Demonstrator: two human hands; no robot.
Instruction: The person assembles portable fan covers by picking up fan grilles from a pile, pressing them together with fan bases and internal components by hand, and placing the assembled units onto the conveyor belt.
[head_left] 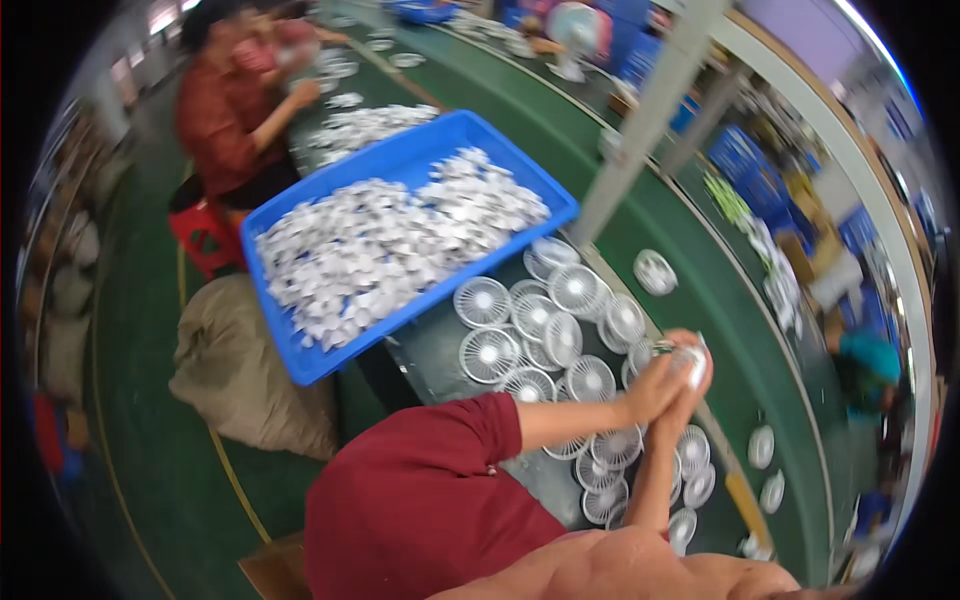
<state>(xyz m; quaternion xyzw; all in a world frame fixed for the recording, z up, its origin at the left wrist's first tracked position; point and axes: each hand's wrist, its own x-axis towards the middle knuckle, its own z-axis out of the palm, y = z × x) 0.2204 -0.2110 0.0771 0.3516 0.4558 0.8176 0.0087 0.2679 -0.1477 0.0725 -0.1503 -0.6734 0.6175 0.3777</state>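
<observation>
My left hand (653, 388) and my right hand (702, 374) meet above the edge of the work table, beside the green belt. Both are closed around a small white plastic part (690, 366), mostly covered by the fingers and blurred. Under and around my forearms lie several round white fan grilles (490, 354), overlapping in a loose pile on the table. Left of the pile, a large blue tray (300, 368) holds a heap of small white plastic pieces (370, 240).
A green conveyor belt (720, 335) runs alongside, carrying a white round part (655, 272). A pale metal post (645, 125) rises beyond the tray. At far left, a co-worker (225, 125) sits on a red stool (207, 235). A stuffed sack (245, 370) stands on the floor.
</observation>
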